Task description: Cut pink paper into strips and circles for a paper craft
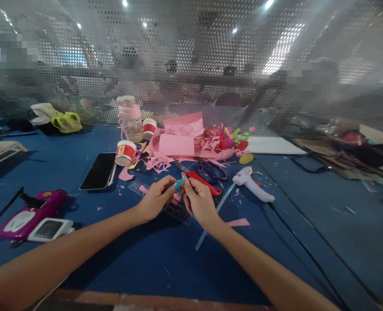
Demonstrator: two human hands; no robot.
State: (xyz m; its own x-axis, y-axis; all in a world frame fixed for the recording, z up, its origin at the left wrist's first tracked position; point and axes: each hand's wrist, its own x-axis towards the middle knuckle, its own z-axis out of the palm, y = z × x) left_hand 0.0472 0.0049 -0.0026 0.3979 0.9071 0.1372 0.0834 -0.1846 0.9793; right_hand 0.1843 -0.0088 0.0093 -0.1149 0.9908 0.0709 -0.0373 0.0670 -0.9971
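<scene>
My left hand and my right hand meet above the blue table, pinching a small teal piece between their fingertips. Under them lies a clear plastic ruler. Red-handled scissors rest just behind my right hand. A white glue gun lies to the right, with a clear glue stick running from below my right wrist. Pink paper sheets and pink scraps are heaped behind the hands.
A black phone and two red-and-white paper cups sit left of the pile, a pink-lidded jar behind. A magenta power strip and a small white device lie at far left. A perforated metal screen backs the table.
</scene>
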